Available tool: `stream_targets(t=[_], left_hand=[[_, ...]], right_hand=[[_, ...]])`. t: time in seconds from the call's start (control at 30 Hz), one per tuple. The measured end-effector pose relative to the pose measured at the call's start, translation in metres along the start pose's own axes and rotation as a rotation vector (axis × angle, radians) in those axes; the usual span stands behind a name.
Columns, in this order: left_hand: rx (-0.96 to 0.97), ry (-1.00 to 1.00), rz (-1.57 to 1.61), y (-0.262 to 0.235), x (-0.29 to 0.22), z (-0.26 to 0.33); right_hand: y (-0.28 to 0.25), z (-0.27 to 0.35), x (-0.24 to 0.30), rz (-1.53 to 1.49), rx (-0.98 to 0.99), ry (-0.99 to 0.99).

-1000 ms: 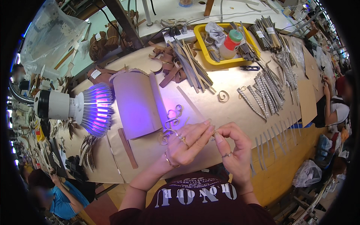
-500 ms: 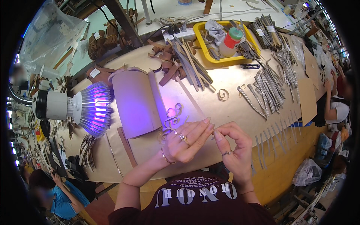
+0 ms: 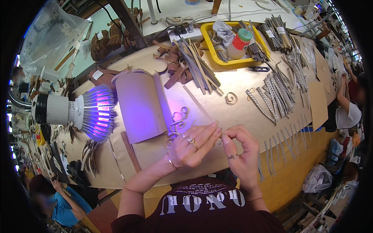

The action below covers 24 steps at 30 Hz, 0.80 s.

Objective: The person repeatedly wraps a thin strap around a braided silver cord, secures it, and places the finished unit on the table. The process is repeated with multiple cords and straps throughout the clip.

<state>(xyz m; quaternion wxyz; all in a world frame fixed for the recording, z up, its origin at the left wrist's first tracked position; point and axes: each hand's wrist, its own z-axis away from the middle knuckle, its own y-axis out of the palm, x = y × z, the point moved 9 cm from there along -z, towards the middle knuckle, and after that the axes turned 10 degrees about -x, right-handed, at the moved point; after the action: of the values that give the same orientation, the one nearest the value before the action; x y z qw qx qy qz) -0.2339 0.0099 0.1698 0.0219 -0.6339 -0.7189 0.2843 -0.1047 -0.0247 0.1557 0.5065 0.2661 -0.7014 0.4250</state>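
A narrow tan strip [image 3: 197, 101] runs across the table to the fingertips of my left hand [image 3: 194, 147]. The fingers of that hand are pressed together, with the strip's end hidden at them. Beside it, the thumb and forefinger of my right hand [image 3: 244, 151] pinch together at the left fingertips. What lies in this pinch is too small and covered to make out. Curled thin offcuts [image 3: 178, 125] lie just beyond my left hand. A single loose coil of strip [image 3: 231, 98] rests farther up the table.
A lit lamp [image 3: 97, 113] shines violet onto a curved tan panel [image 3: 140, 105] at left. Grey and tan strips [image 3: 198, 70] lie behind. A yellow tray [image 3: 215, 58] holds a jar [image 3: 239, 44]. Braided strips [image 3: 278, 93] and small snips [image 3: 259, 69] lie right; grey strips [image 3: 285, 143] line the front edge.
Both hands stay almost in place, with the right hand turned very slightly. The person at the far right has shifted an arm.
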Motion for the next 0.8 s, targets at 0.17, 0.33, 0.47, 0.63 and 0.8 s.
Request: stream_targets(t=[0.17,0.33,0.47,0.63,0.8], left_hand=[[-0.002,-0.771,0.557,0.013,0.033,0.022],[0.052,-0.971,0.564,0.016,0.047,0.037],[0.011,-0.765,0.469,0.01,0.038,0.024],[0.034,-0.737,0.435,0.011,0.036,0.02],[-0.127,-1.267,0.762,0.013,0.074,0.049]], right_hand=[[0.002,-0.001,0.012,0.178,-0.022,-0.23],[0.005,0.002,0.007,0.138,-0.011,-0.264],[0.002,0.004,0.001,0.138,-0.01,-0.253],[0.002,0.005,0.001,0.112,-0.003,-0.263],[-0.007,0.014,-0.012,0.048,0.11,-0.224]])
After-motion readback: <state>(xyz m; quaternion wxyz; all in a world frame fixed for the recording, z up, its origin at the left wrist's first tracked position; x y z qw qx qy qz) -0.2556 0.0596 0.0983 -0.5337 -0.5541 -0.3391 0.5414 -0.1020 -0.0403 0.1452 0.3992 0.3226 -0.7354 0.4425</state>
